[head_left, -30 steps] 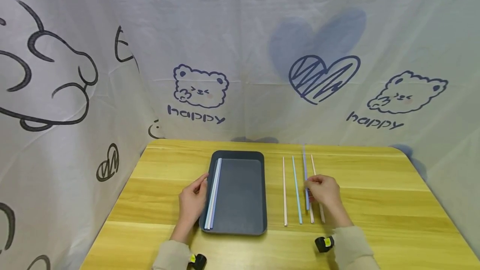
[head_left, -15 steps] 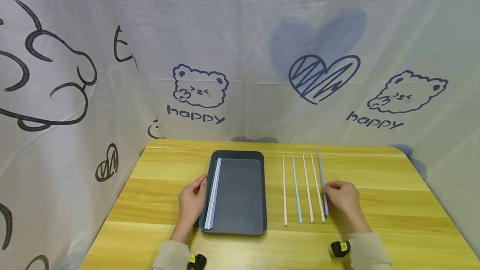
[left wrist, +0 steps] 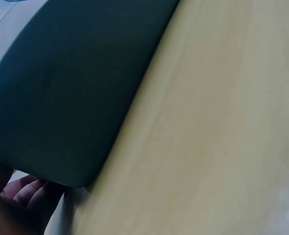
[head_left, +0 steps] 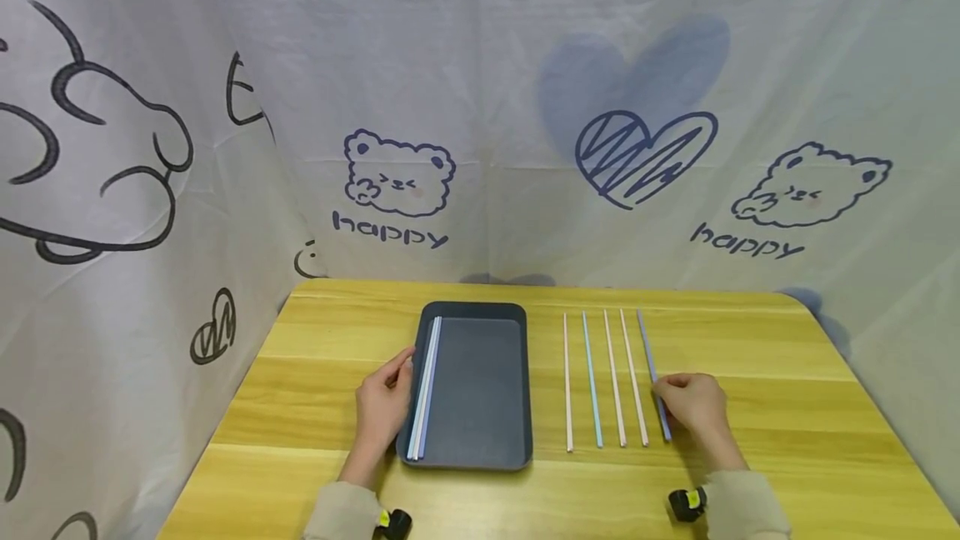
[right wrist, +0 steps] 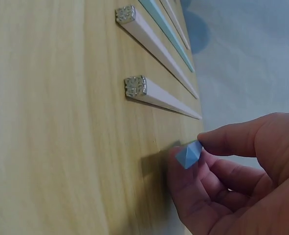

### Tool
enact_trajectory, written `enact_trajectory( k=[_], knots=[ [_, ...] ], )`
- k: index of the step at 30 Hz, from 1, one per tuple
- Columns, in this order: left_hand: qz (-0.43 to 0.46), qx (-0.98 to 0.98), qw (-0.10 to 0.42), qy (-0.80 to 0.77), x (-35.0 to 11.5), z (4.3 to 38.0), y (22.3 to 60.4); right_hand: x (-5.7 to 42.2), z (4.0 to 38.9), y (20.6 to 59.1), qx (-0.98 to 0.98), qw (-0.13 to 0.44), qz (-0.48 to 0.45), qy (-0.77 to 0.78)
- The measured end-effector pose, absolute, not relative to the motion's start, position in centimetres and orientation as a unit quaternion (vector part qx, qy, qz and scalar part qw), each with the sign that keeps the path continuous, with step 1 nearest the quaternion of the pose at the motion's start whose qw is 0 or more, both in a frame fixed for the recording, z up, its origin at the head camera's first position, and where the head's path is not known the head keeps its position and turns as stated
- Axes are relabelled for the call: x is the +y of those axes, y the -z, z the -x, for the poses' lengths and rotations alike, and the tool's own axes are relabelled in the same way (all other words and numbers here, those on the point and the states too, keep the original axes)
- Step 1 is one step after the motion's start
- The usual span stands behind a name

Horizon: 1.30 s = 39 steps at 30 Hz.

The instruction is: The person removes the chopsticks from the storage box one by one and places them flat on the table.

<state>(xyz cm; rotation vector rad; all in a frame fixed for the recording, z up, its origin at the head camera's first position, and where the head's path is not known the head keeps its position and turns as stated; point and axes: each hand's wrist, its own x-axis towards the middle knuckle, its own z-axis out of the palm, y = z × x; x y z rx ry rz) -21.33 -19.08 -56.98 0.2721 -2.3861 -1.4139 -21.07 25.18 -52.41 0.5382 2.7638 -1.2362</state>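
My right hand [head_left: 696,407] pinches a blue-purple chopstick [head_left: 647,347] between thumb and fingers, partway along its length. Seen from the right wrist, the pointed blue end of this chopstick [right wrist: 188,155] sticks out past the fingertips, close over the table. To its left lie a white-pink chopstick [head_left: 633,375], a second pale pink one [head_left: 614,373], a light blue one [head_left: 592,377] and another pale pink one [head_left: 567,382], side by side with gaps between. My left hand [head_left: 384,405] holds the left rim of a dark grey tray [head_left: 480,398]; its fingers are partly hidden behind the tray wall [left wrist: 76,98].
Several blue and white chopsticks [head_left: 425,390] lie together along the tray's left inner side. A wooden table [head_left: 787,415] carries everything. Behind it hangs a printed white cloth [head_left: 517,215], with more cloth [head_left: 247,257] at the left.
My right hand has carried the blue-purple chopstick right, past the other chopsticks, and lowered it toward the table at the row's right end. The left hand and tray have stayed put.
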Motion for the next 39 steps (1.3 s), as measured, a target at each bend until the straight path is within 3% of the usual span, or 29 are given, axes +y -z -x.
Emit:
enact_trajectory(
  k=[39],
  knots=[
    [-0.104, -0.842, 0.171, 0.5, -19.0, 21.4, 57.1, 24.4, 21.2, 52.4, 0.928, -0.012, -0.147, 0.341]
  ],
)
